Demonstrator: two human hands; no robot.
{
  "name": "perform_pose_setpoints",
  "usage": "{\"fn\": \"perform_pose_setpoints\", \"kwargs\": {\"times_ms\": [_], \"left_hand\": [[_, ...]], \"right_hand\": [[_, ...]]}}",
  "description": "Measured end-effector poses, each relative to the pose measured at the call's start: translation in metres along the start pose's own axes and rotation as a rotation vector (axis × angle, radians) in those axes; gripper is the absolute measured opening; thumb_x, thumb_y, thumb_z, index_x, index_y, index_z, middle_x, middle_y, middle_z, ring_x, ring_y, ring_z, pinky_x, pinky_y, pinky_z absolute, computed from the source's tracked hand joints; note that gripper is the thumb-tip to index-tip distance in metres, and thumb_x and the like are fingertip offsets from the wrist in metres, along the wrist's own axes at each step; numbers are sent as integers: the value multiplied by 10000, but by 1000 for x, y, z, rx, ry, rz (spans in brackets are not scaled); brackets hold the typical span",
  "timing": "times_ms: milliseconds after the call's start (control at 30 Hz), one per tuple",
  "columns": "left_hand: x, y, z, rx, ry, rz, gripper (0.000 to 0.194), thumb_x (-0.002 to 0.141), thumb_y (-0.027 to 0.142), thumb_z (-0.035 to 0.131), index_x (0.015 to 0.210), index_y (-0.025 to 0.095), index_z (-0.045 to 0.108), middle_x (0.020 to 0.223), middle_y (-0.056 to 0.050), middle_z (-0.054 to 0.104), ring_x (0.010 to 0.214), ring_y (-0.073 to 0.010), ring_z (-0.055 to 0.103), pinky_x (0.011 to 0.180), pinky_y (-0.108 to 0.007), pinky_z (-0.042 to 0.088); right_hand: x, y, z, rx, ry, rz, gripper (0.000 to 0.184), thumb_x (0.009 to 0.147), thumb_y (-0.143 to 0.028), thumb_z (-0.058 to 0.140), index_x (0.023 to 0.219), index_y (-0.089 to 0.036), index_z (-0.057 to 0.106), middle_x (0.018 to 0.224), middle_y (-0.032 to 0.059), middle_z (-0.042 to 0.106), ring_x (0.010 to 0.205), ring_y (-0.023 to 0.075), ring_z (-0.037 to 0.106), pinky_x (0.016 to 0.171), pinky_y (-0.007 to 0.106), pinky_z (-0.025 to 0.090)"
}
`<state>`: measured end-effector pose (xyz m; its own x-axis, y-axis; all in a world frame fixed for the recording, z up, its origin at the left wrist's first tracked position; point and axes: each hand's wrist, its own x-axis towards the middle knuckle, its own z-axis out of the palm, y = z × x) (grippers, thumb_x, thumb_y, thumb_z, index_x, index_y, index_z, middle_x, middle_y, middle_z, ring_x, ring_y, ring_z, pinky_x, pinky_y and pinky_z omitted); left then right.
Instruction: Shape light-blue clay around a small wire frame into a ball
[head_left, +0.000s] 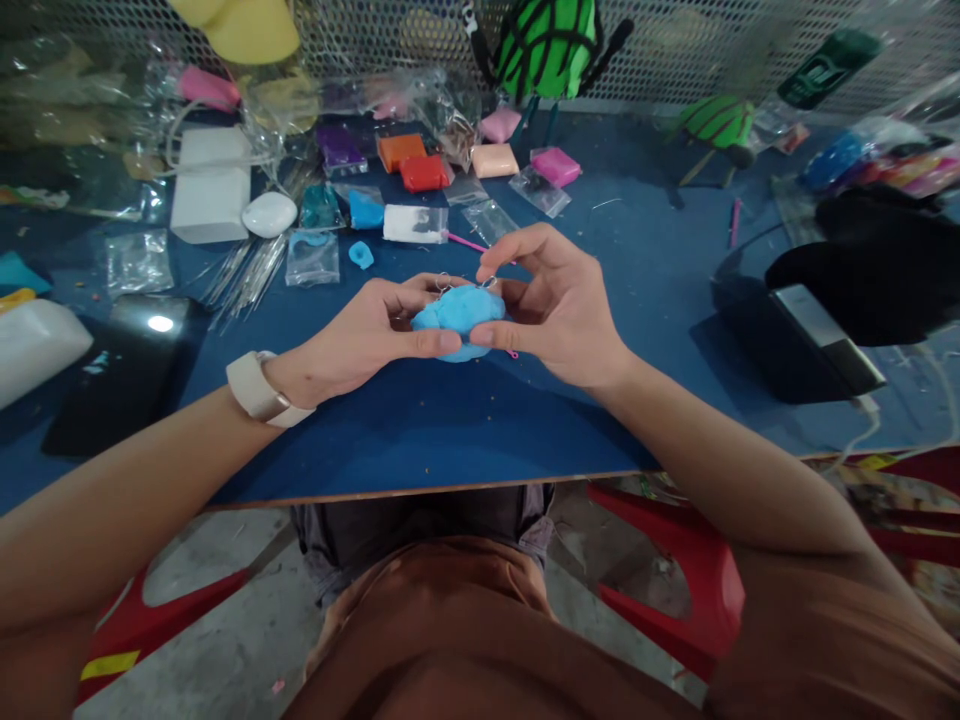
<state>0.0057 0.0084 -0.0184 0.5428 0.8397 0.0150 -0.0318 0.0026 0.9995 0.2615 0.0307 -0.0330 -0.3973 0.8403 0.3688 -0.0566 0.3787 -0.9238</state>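
A lumpy piece of light blue modelling clay (459,310) is held between both hands above the table's front part. My left hand (379,322), with a pale watch on its wrist, grips the clay from the left, thumb along its near side. From the right, my right hand (559,305) pinches it with the thumb, its index finger raised near a small loop of thin wire (489,282) at the clay's top. Another wire loop (442,284) shows beside the left fingers. A thin pink stick (466,242) passes behind the clay, its looped end just below.
Packets of coloured clay, including a red one (425,173) and a white one (415,224), lie behind my hands. A bundle of wires (251,265) and a dark phone (124,365) are left. A black case (780,340) stands right. Green striped figures (551,50) stand at the back.
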Motion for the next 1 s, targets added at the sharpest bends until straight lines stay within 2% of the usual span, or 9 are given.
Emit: {"fn": "perform_pose_setpoints", "kwargs": {"times_ms": [100,300,433,600,767,867,1000], "left_hand": [[0,1,1,54,-4,5,323,806,536,1140,828,278,947,1499,-124,836,1572,-425,653,1194,-569,650],[0,3,2,39,3,-8,322,769,510,1165,835,268,965,1543,-155,817,1669,-467,590,1258,-600,611],[1,0,-1,31,-19,-6,300,768,495,1170,871,289,978,1486,-147,836,1689,-451,575,1275,-604,612],[1,-4,-4,19,-30,-11,305,794,493,1157,892,271,973,1587,-145,793,1632,-426,623,1255,-572,629],[2,-3,-5,26,-42,9,342,792,535,1156,877,261,968,1595,-164,791,1607,-439,650,1255,-596,620],[1,-2,-5,53,-58,5,317,825,536,1133,894,270,975,1651,-150,762,1606,-431,646,1238,-587,638],[1,-1,-5,48,-71,7,258,840,498,1127,939,298,995,1589,-143,791,1638,-427,623,1260,-584,634]], "right_hand": [[1,0,-1,-14,8,-2,766,670,-728,1157,1209,-347,769,1309,35,765,1324,338,764,981,525,809],[2,-2,0,19,-77,-32,734,659,-563,1202,1203,-325,769,1353,81,775,1336,370,770,1036,584,787],[2,-1,1,43,-68,-41,742,651,-549,1206,1199,-309,768,1326,73,769,1315,360,777,995,562,790],[2,4,1,46,-59,-57,690,676,-533,1187,1197,-311,793,1319,52,792,1271,327,791,919,505,799],[3,2,1,62,-104,-127,634,709,-436,1183,1220,-294,836,1288,48,821,1256,309,821,982,496,797],[3,1,0,46,-113,-106,650,699,-442,1190,1229,-291,845,1312,53,824,1259,308,829,985,487,805],[3,2,0,57,-106,-103,697,667,-459,1207,1237,-292,840,1337,47,823,1270,299,832,948,455,813]]}}
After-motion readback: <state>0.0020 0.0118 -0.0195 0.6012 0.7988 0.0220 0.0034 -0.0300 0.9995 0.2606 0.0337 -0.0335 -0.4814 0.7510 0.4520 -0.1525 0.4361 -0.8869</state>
